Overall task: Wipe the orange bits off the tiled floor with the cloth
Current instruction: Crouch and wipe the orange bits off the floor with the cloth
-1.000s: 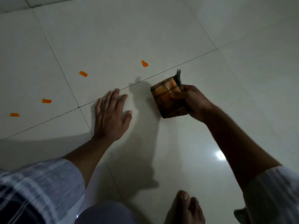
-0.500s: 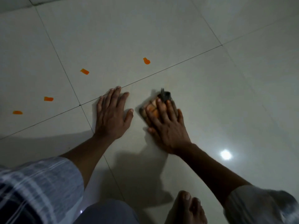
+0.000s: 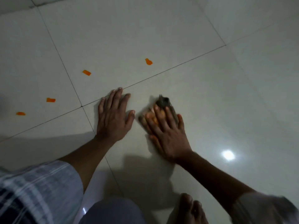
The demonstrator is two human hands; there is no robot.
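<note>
My right hand lies flat with spread fingers on a folded orange-and-brown cloth, pressing it onto the pale tiled floor. Most of the cloth is hidden under the hand. My left hand rests flat on the floor just left of it, fingers straight, holding nothing. Several orange bits lie beyond the hands: one up ahead, one further left, one left again, one at the far left.
Dark grout lines cross the floor just ahead of my hands. My bare foot and knee are at the bottom edge. A bright light reflection shows on the tile to the right.
My right hand brought the cloth down from the air and pressed it flat on the floor beside my left hand. The left hand stayed planted.
</note>
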